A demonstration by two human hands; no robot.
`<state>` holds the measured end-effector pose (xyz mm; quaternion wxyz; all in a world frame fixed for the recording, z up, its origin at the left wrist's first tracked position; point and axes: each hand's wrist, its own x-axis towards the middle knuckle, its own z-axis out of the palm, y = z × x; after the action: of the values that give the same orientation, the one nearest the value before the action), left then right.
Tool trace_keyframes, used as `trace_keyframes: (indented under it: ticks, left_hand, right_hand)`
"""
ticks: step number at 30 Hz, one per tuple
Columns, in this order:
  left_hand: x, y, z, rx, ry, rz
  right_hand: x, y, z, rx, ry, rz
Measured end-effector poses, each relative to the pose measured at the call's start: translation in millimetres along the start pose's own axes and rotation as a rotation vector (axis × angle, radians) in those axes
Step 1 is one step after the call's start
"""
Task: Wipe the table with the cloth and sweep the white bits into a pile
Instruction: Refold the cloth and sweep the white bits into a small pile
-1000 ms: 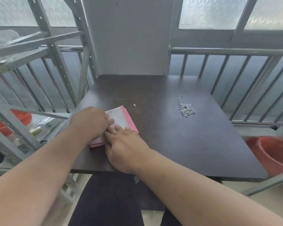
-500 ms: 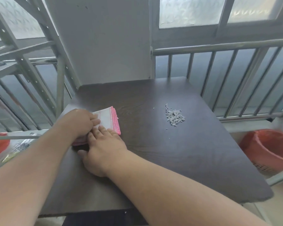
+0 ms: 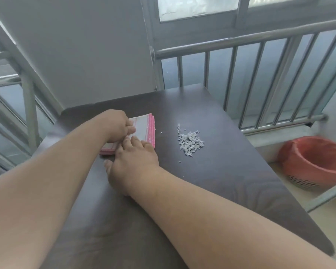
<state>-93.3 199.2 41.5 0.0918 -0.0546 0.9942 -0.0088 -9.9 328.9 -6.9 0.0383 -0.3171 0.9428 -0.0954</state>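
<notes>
At the far left, grey metal bars (image 3: 28, 105) are standing beside the dark worktop (image 3: 231, 171), and a pale wall panel (image 3: 89, 55) is rising behind its far edge.

The left hand (image 3: 115, 126) is reaching in from the lower left and is resting on the folded cloth (image 3: 144, 128), with its fingers (image 3: 130, 130) curling down and gripping the near left part of the fabric. The cloth, white with pink edging, is lying flat on the left half of the worktop, its pink border facing the right side.

The right hand (image 3: 133, 164) is coming in from the lower right and is lying just below the cloth; its fingers are stretching forward, fairly straight, and pressing on the cloth's near edge right beside the left hand, while the thumb is pointing out to the left over the bare surface.

To the right of the cloth a single white fleck (image 3: 160, 132) is lying apart, and further right the white bits (image 3: 190, 142) are sitting gathered in a loose pile near the middle of the worktop, with a few strays (image 3: 179, 162) scattered just below it.

Beyond the right edge a metal railing (image 3: 260, 74) is running under a window, and a red basket (image 3: 314, 162) is standing on the floor at the far right.
</notes>
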Motion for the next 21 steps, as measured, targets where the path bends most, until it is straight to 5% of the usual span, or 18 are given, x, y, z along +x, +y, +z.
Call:
trace_keyframes:
  ticks: [3,8,21]
  left_hand:
    - [15.1,16.5,-1.8,-0.05,-0.007,0.077]
    - [25.1,47.7,3.5,-0.491,-0.054,0.192]
    - [11.4,84.3,9.3,-0.478,-0.133,0.446]
  right_hand:
    - [1.5,12.3,-1.3,-0.044,0.012,0.067]
    - [0.2,35.7,-14.5,-0.081,0.022,0.13]
    - [-39.3,17.5,-18.4,-0.163,-0.059,0.302]
